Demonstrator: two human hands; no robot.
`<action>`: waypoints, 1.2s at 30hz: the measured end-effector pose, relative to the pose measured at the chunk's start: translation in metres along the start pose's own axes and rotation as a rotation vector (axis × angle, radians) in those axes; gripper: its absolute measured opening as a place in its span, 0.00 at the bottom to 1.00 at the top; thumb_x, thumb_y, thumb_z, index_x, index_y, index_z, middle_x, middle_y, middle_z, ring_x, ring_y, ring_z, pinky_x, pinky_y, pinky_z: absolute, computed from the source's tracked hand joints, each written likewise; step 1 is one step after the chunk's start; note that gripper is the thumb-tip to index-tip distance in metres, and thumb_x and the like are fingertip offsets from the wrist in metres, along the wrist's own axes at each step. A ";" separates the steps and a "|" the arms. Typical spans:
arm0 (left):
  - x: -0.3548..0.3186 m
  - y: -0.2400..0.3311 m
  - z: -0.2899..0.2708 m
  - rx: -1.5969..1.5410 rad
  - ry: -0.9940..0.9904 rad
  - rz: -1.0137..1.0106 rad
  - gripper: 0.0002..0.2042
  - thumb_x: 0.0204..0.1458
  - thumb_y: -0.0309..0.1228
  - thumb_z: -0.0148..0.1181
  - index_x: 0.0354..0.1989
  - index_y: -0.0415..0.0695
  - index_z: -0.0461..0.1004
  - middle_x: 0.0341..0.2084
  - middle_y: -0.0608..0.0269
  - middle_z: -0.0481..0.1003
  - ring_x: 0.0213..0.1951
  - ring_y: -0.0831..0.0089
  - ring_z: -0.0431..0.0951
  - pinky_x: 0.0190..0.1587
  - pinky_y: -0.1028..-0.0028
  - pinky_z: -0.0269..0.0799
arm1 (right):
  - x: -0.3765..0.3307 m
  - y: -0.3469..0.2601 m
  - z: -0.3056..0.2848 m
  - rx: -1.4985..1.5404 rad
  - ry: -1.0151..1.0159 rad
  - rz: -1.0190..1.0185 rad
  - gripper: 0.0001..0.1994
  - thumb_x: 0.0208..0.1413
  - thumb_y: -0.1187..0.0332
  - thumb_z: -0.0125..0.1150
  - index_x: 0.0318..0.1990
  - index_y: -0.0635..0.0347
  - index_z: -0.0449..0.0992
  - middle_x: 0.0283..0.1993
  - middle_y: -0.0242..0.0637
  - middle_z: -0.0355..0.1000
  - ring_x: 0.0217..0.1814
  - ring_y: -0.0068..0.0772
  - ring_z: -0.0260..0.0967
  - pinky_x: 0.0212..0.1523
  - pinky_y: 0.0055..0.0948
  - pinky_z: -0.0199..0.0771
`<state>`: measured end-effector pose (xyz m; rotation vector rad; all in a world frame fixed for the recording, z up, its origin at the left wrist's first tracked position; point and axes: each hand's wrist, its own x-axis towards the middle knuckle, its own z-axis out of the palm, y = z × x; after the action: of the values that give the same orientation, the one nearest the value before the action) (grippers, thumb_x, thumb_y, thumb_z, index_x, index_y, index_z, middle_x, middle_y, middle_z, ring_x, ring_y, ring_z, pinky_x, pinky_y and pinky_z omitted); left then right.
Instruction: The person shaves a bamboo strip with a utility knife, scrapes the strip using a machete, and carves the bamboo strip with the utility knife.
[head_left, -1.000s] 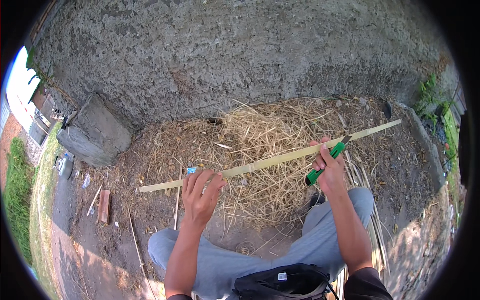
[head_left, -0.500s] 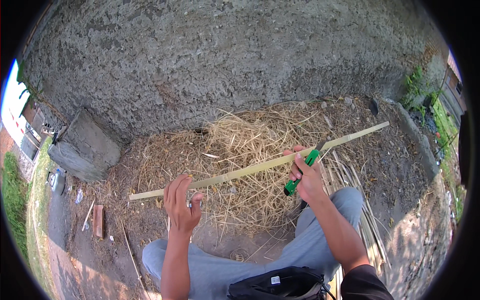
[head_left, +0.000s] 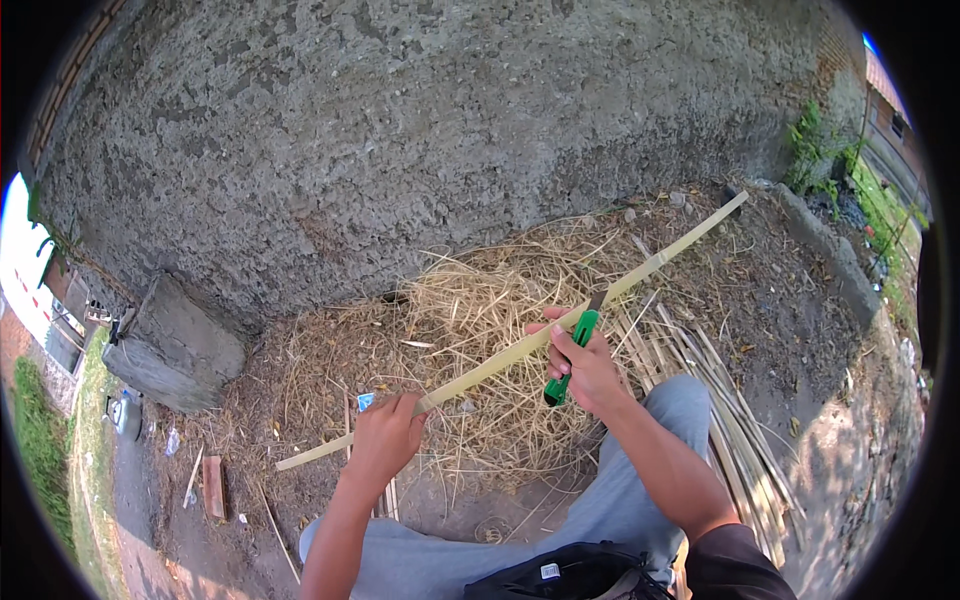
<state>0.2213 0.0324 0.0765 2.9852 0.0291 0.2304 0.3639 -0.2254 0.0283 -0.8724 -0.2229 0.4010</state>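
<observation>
A long, pale bamboo strip [head_left: 490, 367] slants across in front of me, its right end higher and farther off. My left hand [head_left: 385, 440] is closed around the strip toward its left end, back of the hand upward. In my right hand [head_left: 592, 378] is a green utility knife [head_left: 585, 326], its dark blade out and lying against the strip. Fingers of that same hand also reach around the strip's far side, right of its middle. Beneath the strip spreads a heap of thin bamboo shavings [head_left: 500, 300].
A rough grey wall [head_left: 450, 130] rises beyond the heap. Split bamboo strips [head_left: 735, 440] lie by my right knee. At the left stand a concrete block [head_left: 180, 345] and a brick piece [head_left: 214, 487]. A black bag [head_left: 560, 575] rests in my lap.
My left hand has turned over and closed on the strip, where its fingers were looser before. The strip is tilted more steeply, and the right hand with the knife has shifted slightly left.
</observation>
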 end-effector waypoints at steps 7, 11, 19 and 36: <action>0.001 0.039 -0.054 -0.031 0.286 0.312 0.21 0.50 0.43 0.68 0.46 0.41 0.73 0.37 0.52 0.78 0.42 0.56 0.79 0.45 0.59 0.73 | -0.002 -0.010 0.008 -0.030 -0.018 -0.013 0.14 0.66 0.70 0.51 0.57 0.60 0.64 0.52 0.49 0.73 0.21 0.13 0.56 0.23 0.21 0.64; 0.034 0.062 -0.033 -0.269 0.272 0.209 0.22 0.48 0.43 0.69 0.44 0.39 0.75 0.38 0.52 0.78 0.41 0.57 0.79 0.45 0.62 0.73 | -0.001 -0.002 0.019 -0.020 0.009 -0.024 0.13 0.65 0.72 0.51 0.55 0.64 0.65 0.49 0.49 0.76 0.20 0.15 0.57 0.22 0.19 0.65; 0.095 0.055 -0.019 -0.690 -0.163 -0.218 0.18 0.50 0.40 0.69 0.42 0.40 0.77 0.31 0.56 0.80 0.32 0.60 0.81 0.37 0.65 0.74 | 0.007 0.008 0.023 -0.009 -0.029 0.017 0.12 0.65 0.72 0.51 0.54 0.63 0.65 0.49 0.49 0.76 0.20 0.15 0.57 0.22 0.19 0.65; 0.067 -0.014 -0.042 -0.709 0.041 -0.548 0.21 0.61 0.41 0.57 0.51 0.36 0.68 0.41 0.50 0.77 0.43 0.61 0.80 0.44 0.62 0.74 | 0.011 0.006 0.019 -0.021 0.080 0.030 0.11 0.66 0.71 0.49 0.54 0.61 0.66 0.50 0.46 0.75 0.21 0.14 0.54 0.23 0.19 0.63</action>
<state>0.2805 0.0546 0.1253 2.1650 0.6172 0.1817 0.3655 -0.2041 0.0364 -0.9111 -0.1403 0.3918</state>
